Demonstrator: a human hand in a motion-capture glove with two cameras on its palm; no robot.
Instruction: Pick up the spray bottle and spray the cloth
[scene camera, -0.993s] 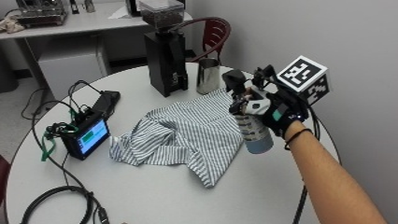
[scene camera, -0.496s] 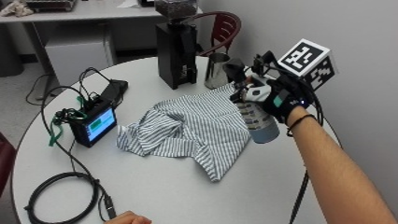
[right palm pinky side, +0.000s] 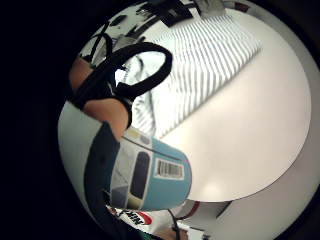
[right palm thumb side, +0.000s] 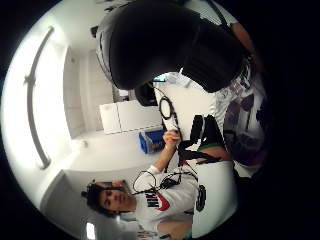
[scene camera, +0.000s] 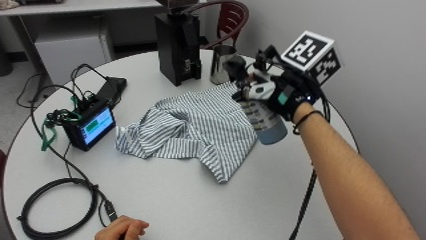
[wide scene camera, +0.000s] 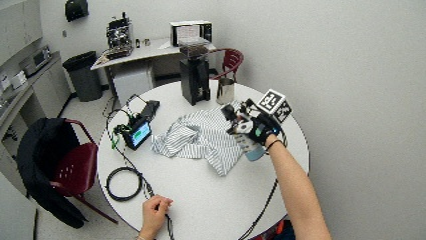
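The gloved right hand (scene camera: 283, 92) has its fingers wrapped round the spray bottle (scene camera: 265, 122), carrying it clear of the table (scene camera: 166, 200) just past the edge of the striped cloth (scene camera: 193, 127), nozzle end toward the fabric. I'd judge the bottle a light, rigid plastic thing with a smooth, somewhat slippery body; the sensible place to take it is high, at the neck under the trigger, so one finger can pull while the rest steady it. The little-finger palm view shows its pale blue labelled body (right palm pinky side: 150, 175) close against the palm. The cloth lies rumpled and soft; it should soak up mist without shifting. Beyond the cloth stand a black machine (scene camera: 177, 47) and a metal cup (scene camera: 223, 65).
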